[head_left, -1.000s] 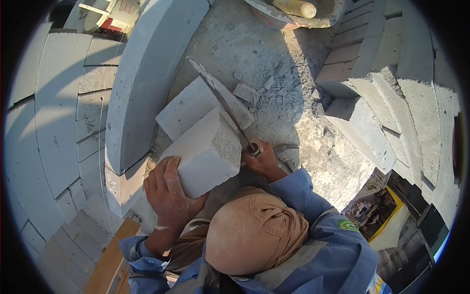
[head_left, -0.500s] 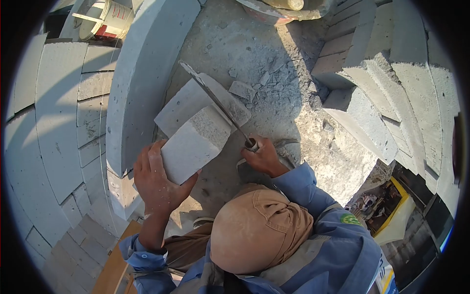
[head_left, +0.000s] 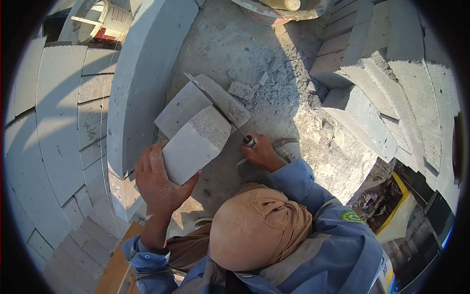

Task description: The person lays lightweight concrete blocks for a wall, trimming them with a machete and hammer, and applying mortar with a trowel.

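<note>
A pale grey block (head_left: 188,152) with a rough top end lies tilted across a flatter grey block (head_left: 178,110) on the dusty floor. My left hand (head_left: 160,179) grips the upper block's lower left end, thumb and fingers on either side. My right hand (head_left: 263,153) is closed round the handle of a long, thin metal tool (head_left: 213,100). The tool's blade slants up to the left, along the rough end of the upper block and over the flatter one. Whether the blade touches either block I cannot tell.
Block walls stand at the left (head_left: 58,117) and right (head_left: 411,98). A white bucket (head_left: 115,22) is at the upper left, a basin (head_left: 267,17) at the top. Rubble (head_left: 274,73) and a small broken piece (head_left: 241,90) lie beyond the blocks.
The tool's far tip has dropped slightly towards me and to the right, and its blade lies closer to the blocks. My left hand keeps its grip.
</note>
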Motion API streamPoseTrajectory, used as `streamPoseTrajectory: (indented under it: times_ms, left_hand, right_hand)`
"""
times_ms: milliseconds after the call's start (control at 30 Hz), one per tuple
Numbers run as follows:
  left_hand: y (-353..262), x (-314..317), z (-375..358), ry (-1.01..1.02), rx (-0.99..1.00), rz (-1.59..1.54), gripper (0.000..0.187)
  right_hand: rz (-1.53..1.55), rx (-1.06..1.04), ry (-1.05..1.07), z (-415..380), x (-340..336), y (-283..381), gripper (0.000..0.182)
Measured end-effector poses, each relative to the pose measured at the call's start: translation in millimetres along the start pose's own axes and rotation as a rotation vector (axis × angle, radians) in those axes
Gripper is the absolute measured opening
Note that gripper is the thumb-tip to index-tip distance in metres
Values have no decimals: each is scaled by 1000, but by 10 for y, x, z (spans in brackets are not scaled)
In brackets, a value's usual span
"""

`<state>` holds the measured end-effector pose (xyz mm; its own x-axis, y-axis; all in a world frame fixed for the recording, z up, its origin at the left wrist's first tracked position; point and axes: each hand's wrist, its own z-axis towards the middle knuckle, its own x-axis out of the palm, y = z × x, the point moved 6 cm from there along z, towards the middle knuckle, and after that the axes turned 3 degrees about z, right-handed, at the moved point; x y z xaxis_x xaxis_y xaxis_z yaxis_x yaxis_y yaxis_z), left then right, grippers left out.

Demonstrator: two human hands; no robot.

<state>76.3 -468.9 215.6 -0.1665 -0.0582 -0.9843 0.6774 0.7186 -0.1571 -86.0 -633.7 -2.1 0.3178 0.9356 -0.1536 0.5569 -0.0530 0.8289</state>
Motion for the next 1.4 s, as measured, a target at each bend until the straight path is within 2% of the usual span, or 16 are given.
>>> streamPoseTrajectory:
  times_ms: [133, 233, 300, 400, 533, 600, 733, 800, 933, 1033, 1100, 1233, 1300, 1400]
  left_hand:
    - [18, 24, -13, 0, -5, -2, 89]
    - [6, 16, -25, -14, 2, 11, 89]
    - [-4, -8, 22, -36, 21, 10, 90]
    - [28, 42, -20, -2, 3, -24, 90]
    - [6, 13, -20, -15, 6, -22, 88]
    - [12, -15, 30, -16, 13, -2, 88]
    - [21, 46, -40, 12, -39, -22, 85]
    - [6, -2, -1, -38, -9, 1, 85]
    - [14, 5, 6, -21, -1, 13, 87]
    - [-11, 13, -34, -20, -11, 1, 87]
    - [3, -4, 24, -28, -15, -4, 86]
    - [7, 24, -18, -22, -8, 9, 85]
    - [-5, -4, -1, -51, 10, 14, 84]
    - [-20, -5, 5, -32, 23, 28, 89]
  right_hand:
    - [10, -31, -9, -93, -1, 18, 20]
    - [62, -137, -36, -63, -25, 121, 20]
    - [4, 22, -16, 37, 19, -105, 18]
    - [10, -69, -35, -71, -9, -6, 19]
    - [13, -81, -44, 17, 3, 1, 20]
    - [-38, 25, -8, 67, 21, -20, 21]
    - [3, -22, -10, -18, 15, 42, 21]
    - [-51, 89, 21, 101, 25, -40, 21]
    - [-37, 55, 2, 36, 39, -47, 22]
    - [-1, -46, -11, 62, -1, 72, 22]
    - [24, -7, 27, 128, 27, -4, 22]
    - [87, 19, 45, -123, -111, 478, 21]
    - [110, -233, 53, -206, -174, 842, 20]
    - [121, -356, 61, -257, -147, 982, 19]
